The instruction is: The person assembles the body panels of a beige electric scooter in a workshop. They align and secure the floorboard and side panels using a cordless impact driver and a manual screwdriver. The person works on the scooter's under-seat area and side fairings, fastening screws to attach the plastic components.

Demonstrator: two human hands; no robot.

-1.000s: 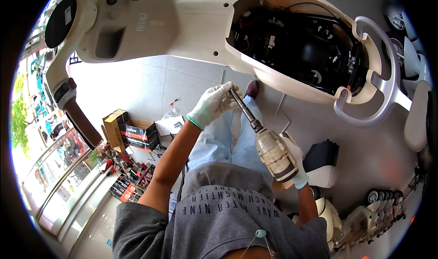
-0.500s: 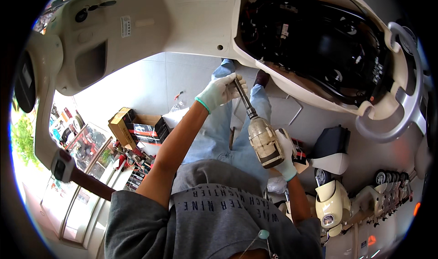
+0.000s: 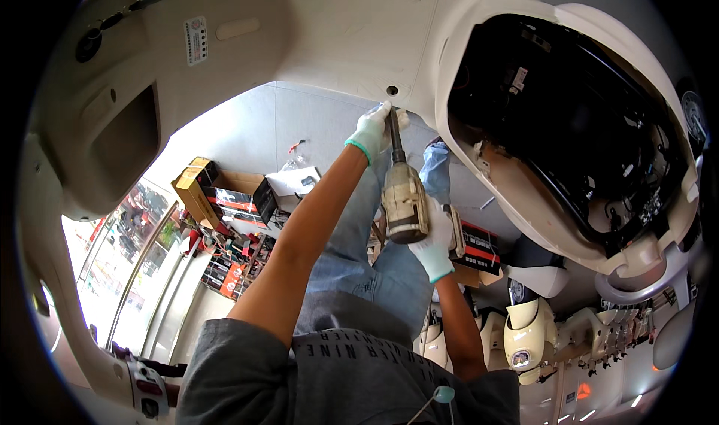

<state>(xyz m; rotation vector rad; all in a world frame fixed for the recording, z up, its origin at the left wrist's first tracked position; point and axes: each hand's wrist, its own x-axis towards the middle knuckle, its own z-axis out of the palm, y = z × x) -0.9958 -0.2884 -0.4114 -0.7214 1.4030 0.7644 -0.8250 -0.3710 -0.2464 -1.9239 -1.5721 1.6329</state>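
My right hand (image 3: 434,239), in a white glove with a green cuff, is closed around the handle of a worn cream-and-grey impact wrench (image 3: 404,200). A long dark extension shaft (image 3: 396,142) points forward from its nose. My left hand (image 3: 370,131), gloved the same way, is closed around the shaft near its far end; the fingers partly hide the tip. Just beyond them lies the cream floorboard (image 3: 352,39) of a scooter, with a dark round bolt hole (image 3: 392,90) close to its near edge. I cannot tell whether the tip touches the scooter.
The scooter's underseat opening (image 3: 550,125) shows black parts at the right. Left of my legs are cardboard boxes (image 3: 238,194) and many loose items on the floor. A black-and-white seat-like part (image 3: 535,268) and other cream scooters (image 3: 524,339) stand to the right.
My view has shifted closer to the scooter. Both hands have carried the impact wrench forward, bringing the shaft's tip near the floorboard hole; the shaft now points more straight ahead.
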